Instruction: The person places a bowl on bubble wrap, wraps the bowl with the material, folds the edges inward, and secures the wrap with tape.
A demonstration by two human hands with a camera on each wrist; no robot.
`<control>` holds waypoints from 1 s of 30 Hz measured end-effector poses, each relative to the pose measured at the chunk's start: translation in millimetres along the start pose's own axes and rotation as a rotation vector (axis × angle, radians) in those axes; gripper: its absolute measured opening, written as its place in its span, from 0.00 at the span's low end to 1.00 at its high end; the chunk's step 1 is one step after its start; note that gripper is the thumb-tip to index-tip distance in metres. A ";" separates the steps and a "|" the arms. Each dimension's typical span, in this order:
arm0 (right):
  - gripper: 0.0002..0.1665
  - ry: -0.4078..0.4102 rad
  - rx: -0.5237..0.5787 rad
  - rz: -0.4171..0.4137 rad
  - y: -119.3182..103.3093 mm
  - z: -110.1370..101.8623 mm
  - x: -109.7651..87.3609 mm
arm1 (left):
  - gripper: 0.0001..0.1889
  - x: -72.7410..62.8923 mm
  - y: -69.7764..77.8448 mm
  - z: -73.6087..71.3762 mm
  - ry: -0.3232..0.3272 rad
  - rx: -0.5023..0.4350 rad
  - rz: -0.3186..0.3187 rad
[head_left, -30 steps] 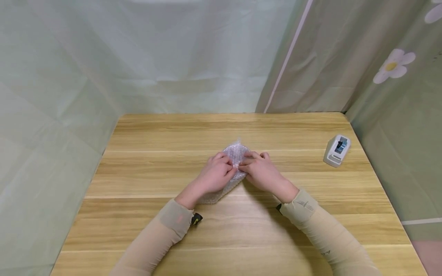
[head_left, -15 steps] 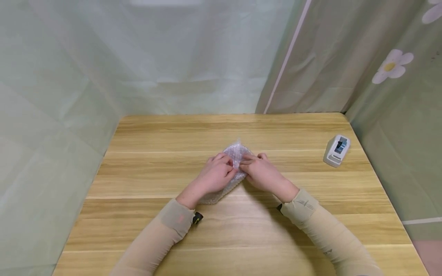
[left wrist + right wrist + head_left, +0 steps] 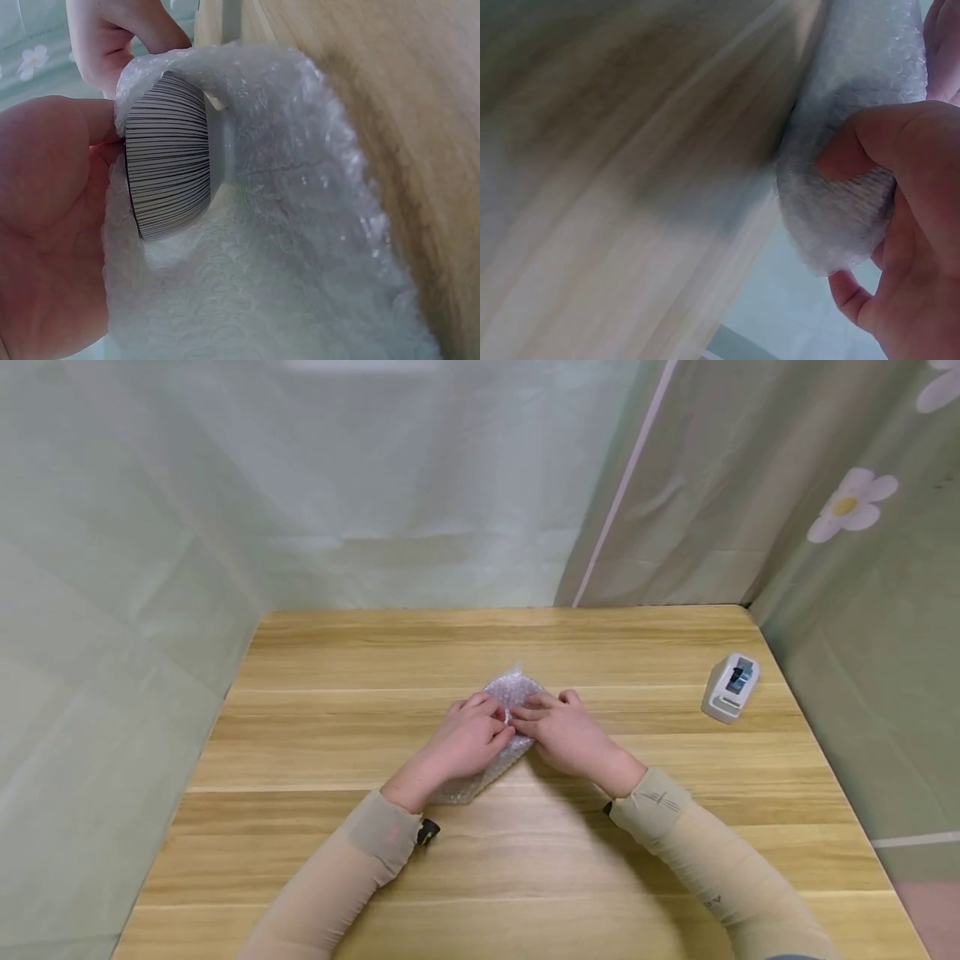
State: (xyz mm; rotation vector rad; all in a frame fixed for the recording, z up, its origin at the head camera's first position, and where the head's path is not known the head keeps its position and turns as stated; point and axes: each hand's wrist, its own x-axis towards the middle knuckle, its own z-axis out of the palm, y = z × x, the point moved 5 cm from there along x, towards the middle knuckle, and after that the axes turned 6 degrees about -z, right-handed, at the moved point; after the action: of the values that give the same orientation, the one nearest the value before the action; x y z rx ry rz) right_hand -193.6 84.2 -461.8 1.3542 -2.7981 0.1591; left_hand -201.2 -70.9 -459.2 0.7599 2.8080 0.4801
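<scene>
A bowl (image 3: 169,161) with thin dark stripes lies rim-up inside bubble wrap (image 3: 300,165), seen through the wrap's open end in the left wrist view. My left hand (image 3: 467,735) holds the wrap on the left side, its fingers bent over the top; their tips are partly hidden. From the right, my right hand (image 3: 570,735) grips the wrapped bowl. Its thumb lies against the side in the right wrist view, and its other fingers reach over the top. Between the two hands a small whitish bit (image 3: 507,717), perhaps tape, stands up from the wrap.
A grey-white tape dispenser (image 3: 731,688) stands toward the table's right edge. The wooden table (image 3: 337,652) is bordered at the back and sides by pale green curtains (image 3: 420,485).
My right hand's fingertips have slid slightly left across the wrap, closer to the left fingers. The left hand and the wrapped bowl stay in about the same place.
</scene>
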 end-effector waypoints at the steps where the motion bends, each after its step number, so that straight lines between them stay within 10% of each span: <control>1: 0.29 -0.007 0.003 0.009 0.1 -0.1 0.6 | 0.20 0.3 0.0 -0.1 -0.001 -0.001 0.002; 18: 0.30 -0.088 0.044 0.091 -0.3 -2.7 9.9 | 0.20 0.7 -6.1 -0.4 -0.057 -0.067 0.041; 30: 0.30 -0.094 0.055 0.092 -3.0 -7.9 9.0 | 0.22 -21.9 -20.8 -9.9 -0.067 -0.203 0.217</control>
State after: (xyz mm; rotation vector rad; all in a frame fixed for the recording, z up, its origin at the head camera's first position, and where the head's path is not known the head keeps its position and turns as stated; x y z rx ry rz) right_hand -197.0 76.2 -453.1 1.2758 -2.9571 0.1798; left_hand -194.7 -101.8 -455.2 1.0188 2.5770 0.7480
